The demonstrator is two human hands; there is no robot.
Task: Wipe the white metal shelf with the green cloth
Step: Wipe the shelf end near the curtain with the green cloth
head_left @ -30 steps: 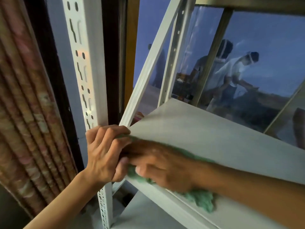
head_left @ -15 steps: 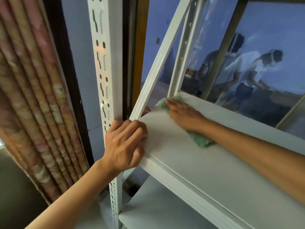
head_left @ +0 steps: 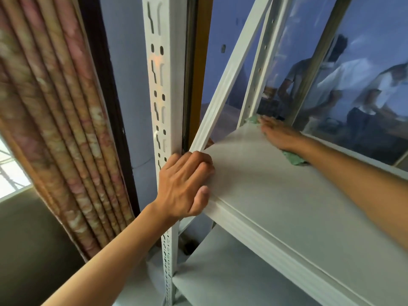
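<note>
The white metal shelf (head_left: pixel 276 195) runs from the centre to the lower right, a flat board on slotted uprights. My left hand (head_left: pixel 185 186) grips its near left corner against the front upright. At the far left corner my right hand (head_left: pixel 278 134) lies flat on the green cloth (head_left: pixel 294 159), pressing it onto the board. Only the cloth's edges show, ahead of the fingers and under the wrist. My right forearm crosses the board from the right.
The slotted front upright (head_left: pixel 160 85) rises at centre, with a diagonal white brace (head_left: pixel 229 78) and a rear upright (head_left: pixel 262 58) behind. A lower shelf board (head_left: pixel 231 272) lies beneath. A folded patterned curtain (head_left: pixel 55 107) hangs left. Window glass (head_left: pixel 364 74) backs the shelf, reflecting people.
My right hand has slid the cloth from the near left corner across the board to the far left corner. My left hand has kept its grip on the corner.
</note>
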